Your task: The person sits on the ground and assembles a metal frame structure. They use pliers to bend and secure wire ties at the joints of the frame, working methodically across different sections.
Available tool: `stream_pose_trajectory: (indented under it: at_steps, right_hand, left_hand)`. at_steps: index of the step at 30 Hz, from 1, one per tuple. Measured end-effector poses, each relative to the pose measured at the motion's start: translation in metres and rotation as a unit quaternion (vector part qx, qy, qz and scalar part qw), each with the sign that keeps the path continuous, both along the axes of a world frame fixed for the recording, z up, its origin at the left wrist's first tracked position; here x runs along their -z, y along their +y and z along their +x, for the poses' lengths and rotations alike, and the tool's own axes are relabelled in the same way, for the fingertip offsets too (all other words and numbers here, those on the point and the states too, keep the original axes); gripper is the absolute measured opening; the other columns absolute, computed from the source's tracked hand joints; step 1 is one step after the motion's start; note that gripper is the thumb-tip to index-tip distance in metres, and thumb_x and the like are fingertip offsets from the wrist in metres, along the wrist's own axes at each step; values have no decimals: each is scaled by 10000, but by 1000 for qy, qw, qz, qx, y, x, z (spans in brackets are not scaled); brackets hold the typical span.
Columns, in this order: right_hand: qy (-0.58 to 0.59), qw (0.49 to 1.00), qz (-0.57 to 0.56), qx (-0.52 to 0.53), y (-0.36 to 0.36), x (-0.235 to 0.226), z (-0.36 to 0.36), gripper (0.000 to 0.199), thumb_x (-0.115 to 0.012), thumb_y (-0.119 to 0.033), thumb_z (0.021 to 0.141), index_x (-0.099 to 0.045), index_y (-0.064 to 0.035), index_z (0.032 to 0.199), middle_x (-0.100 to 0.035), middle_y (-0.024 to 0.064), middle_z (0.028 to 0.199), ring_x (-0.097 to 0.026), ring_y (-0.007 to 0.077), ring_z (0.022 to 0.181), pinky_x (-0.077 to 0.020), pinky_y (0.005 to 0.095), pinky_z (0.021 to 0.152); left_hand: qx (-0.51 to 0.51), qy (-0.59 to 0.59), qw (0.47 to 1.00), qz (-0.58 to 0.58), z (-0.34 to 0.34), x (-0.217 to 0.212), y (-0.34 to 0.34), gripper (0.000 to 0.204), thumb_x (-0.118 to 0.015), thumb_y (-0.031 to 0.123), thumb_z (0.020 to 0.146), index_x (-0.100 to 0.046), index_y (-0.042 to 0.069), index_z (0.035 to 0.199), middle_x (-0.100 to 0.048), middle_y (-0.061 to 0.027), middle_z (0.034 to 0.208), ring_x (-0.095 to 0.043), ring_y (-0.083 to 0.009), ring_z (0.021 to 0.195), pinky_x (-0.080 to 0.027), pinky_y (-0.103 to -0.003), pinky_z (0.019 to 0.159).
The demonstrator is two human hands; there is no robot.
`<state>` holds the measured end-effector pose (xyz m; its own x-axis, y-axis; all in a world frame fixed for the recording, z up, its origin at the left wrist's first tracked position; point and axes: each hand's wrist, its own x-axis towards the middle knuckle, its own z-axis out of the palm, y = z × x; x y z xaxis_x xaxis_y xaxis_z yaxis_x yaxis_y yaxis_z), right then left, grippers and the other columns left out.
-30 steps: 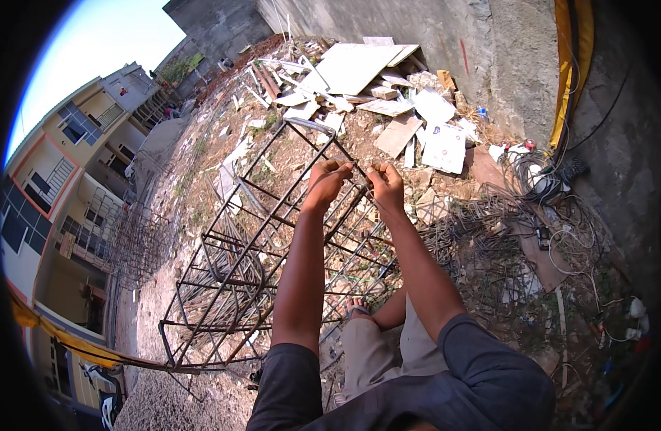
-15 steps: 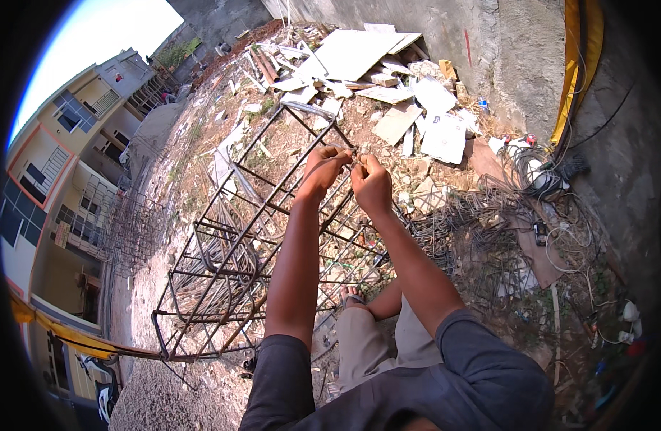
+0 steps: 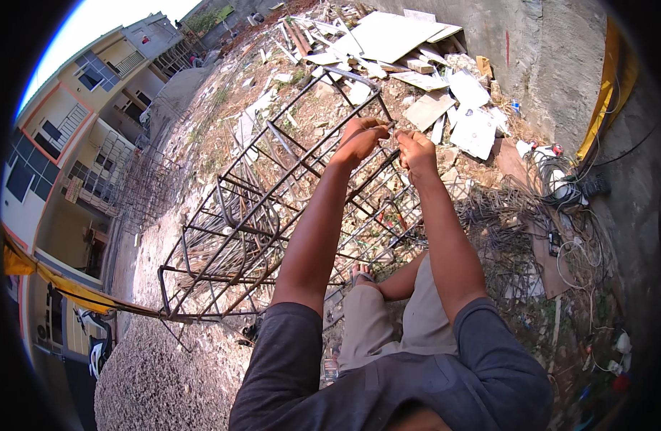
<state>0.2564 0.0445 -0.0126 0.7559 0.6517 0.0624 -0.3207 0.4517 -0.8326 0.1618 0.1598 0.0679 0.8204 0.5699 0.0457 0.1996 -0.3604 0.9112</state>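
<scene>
A long rusty rebar cage [image 3: 273, 208] lies tilted across rubble-strewn ground, running from lower left to upper middle. My left hand [image 3: 360, 138] grips one of its upper bars near the far end, fingers curled round it. My right hand [image 3: 416, 149] is close beside it on the same bar, fingers pinched on what looks like a thin tie wire; the wire itself is too small to make out clearly. Both forearms reach up from the lower edge over my bent knee and sandalled foot [image 3: 359, 273].
Broken boards and white sheet scraps [image 3: 416, 65] pile at the back. A tangle of wire and cables [image 3: 531, 215] lies at the right by a concrete wall [image 3: 560, 57]. Gravel [image 3: 165, 359] covers the lower left. Buildings [image 3: 64, 158] stand at the left.
The view has shifted slightly; both hands stay together on the cage's upper bar, with small finger movements at the same joint.
</scene>
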Motion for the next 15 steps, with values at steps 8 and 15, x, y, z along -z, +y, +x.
stream_pose_trajectory:
  at_steps: [8,15]
  right_hand:
    - [126,992,-16,12,-21,19,-14,419,-663,-401,993,-716,8,1065,-676,37,821,-624,103,738,-472,235,650]
    - [-315,847,-426,-52,-14,214,-62,744,-761,-339,814,-525,-7,1436,-616,244,1301,-558,393,1275,-461,417,1049]
  left_hand:
    - [-15,11,996,87,-18,14,14,332,-705,163,902,-722,-18,1180,-746,-75,962,-645,-124,808,-501,-271,719]
    - [-44,17,996,74,-19,9,12,343,-749,141,880,-712,-57,1158,-742,-111,999,-660,-149,854,-522,-285,798]
